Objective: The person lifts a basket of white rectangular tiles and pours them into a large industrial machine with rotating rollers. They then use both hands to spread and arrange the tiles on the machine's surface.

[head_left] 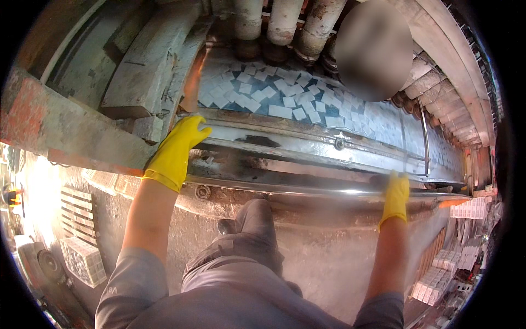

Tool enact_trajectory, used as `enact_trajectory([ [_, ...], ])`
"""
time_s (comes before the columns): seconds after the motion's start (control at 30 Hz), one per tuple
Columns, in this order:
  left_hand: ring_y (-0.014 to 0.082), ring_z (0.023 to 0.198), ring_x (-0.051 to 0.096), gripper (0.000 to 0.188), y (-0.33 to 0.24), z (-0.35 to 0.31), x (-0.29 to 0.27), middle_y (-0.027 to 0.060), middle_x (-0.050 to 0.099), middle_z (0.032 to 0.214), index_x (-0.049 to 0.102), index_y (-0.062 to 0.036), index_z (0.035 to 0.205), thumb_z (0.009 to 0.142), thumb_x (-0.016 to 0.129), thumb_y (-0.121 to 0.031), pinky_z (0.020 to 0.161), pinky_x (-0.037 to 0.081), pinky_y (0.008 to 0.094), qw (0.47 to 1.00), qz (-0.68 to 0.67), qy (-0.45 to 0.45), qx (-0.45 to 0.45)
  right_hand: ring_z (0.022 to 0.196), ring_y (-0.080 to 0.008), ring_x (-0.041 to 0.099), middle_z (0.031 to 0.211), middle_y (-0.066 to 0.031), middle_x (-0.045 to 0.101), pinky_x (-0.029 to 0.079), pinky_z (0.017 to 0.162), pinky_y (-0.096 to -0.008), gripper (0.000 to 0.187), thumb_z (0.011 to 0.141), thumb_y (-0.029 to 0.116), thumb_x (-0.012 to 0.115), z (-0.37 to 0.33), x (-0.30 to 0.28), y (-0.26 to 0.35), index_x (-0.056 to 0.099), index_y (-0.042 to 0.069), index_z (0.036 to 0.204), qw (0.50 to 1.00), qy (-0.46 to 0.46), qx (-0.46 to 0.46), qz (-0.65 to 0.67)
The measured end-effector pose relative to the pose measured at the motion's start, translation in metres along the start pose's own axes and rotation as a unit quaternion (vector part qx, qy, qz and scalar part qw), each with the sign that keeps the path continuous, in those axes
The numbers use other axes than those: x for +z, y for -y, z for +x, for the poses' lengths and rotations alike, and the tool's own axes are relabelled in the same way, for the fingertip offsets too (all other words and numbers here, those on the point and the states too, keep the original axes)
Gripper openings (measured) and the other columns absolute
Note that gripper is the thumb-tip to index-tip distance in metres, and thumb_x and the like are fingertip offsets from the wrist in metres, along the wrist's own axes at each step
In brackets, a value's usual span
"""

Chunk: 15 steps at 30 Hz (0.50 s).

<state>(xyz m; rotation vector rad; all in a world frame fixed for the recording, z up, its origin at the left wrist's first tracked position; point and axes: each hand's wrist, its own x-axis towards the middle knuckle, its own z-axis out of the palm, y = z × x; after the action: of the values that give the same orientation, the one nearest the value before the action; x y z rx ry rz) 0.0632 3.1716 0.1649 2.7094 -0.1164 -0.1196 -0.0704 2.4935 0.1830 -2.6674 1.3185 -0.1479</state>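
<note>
My left hand (pixel 178 148) wears a yellow rubber glove and rests at the corner of a worn grey machine frame (pixel 145 90). Its thumb stands apart from the bent fingers, with nothing seen between them. My right hand (pixel 396 197), gloved in the same yellow, is at the long shiny metal rail (pixel 307 189). Its fingers look curled, but blur hides what they hold. Beyond both hands lies a long wet trough (pixel 257 129) strewn with many small pale rectangular tiles (pixel 279 111).
Thick grey cylinders (pixel 285 22) line the trough's far side. A thin upright metal rod (pixel 425 137) stands near its right end. Plastic crates (pixel 82 260) and a slatted pallet (pixel 79 214) lie on the floor at left; stacked white pieces (pixel 435 282) sit at right. A blurred patch hides part of the top.
</note>
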Motion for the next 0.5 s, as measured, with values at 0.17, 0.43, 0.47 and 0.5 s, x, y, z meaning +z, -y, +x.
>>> enact_trajectory([
  [0.17, 0.0377, 0.109, 0.066, 0.045, -0.003, 0.019, -0.009, 0.0207, 0.071, 0.113, 0.069, -0.0043, 0.115, 0.084, 0.075, -0.037, 0.093, 0.051, 0.0433, 1.000, 0.003, 0.006, 0.003, 0.119, -0.0402, 0.061, 0.130, -0.0243, 0.063, 0.047, 0.100, -0.0478, 0.068, 0.089, 0.052, 0.064, 0.011, 0.004, 0.017, 0.061, -0.001, 0.132, 0.998, -0.067, 0.012, 0.016],
  [0.43, 0.0361, 0.114, 0.064, 0.050, 0.012, 0.062, -0.009, 0.0199, 0.069, 0.120, 0.068, -0.0054, 0.120, 0.084, 0.075, -0.039, 0.097, 0.050, 0.0437, 1.000, 0.002, 0.016, 0.000, 0.120, -0.0436, 0.054, 0.130, -0.0293, 0.054, 0.044, 0.103, -0.0488, 0.082, 0.084, 0.053, 0.070, 0.028, 0.009, 0.053, 0.048, -0.002, 0.140, 0.976, -0.182, 0.091, 0.075],
  [0.47, 0.0359, 0.115, 0.064, 0.050, 0.009, 0.068, -0.009, 0.0196, 0.068, 0.122, 0.068, -0.0057, 0.121, 0.084, 0.075, -0.039, 0.098, 0.049, 0.0436, 1.000, 0.001, 0.027, -0.008, 0.123, -0.0441, 0.053, 0.129, -0.0317, 0.053, 0.044, 0.104, -0.0485, 0.084, 0.083, 0.054, 0.072, 0.030, 0.011, 0.057, 0.046, -0.002, 0.140, 0.960, -0.200, 0.118, 0.160],
  [0.5, 0.0356, 0.116, 0.064, 0.051, 0.006, 0.074, -0.010, 0.0192, 0.068, 0.123, 0.068, -0.0060, 0.122, 0.084, 0.075, -0.040, 0.099, 0.049, 0.0435, 0.999, 0.000, 0.037, -0.015, 0.123, -0.0442, 0.052, 0.130, -0.0315, 0.054, 0.044, 0.104, -0.0486, 0.083, 0.083, 0.054, 0.072, 0.034, 0.011, 0.063, 0.047, -0.002, 0.139, 0.957, -0.182, 0.148, 0.168],
])
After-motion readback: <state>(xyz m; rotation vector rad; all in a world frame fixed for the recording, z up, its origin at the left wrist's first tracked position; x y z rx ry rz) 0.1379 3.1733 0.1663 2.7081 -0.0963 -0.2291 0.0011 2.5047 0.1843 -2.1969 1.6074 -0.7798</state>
